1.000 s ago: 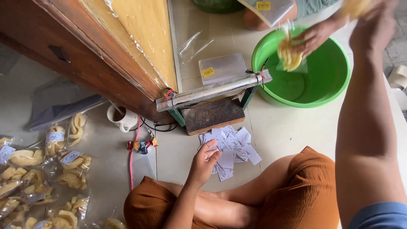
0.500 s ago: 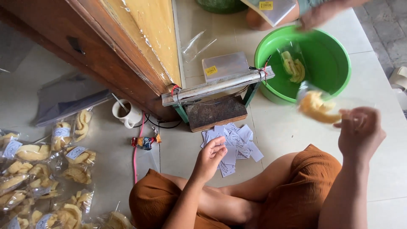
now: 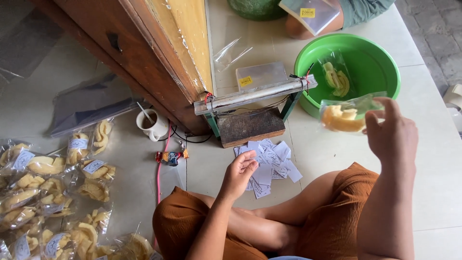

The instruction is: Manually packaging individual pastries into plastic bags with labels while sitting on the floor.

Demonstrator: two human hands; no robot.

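A clear bag of yellow crackers (image 3: 344,117) is held, pinched and unsealed, in the right hand (image 3: 391,135) near the heat sealer (image 3: 255,96). Paper labels (image 3: 269,161) on the floor are fingered by the left hand (image 3: 239,173). Finished packets (image 3: 53,192) are piled at left; one bag (image 3: 337,79) remains in the green basin (image 3: 385,58).

home snack-packing spot | tiled floor (image 3: 327,159) | bag sealer (image 3: 255,96) | packed crisp bags (image 3: 53,192)
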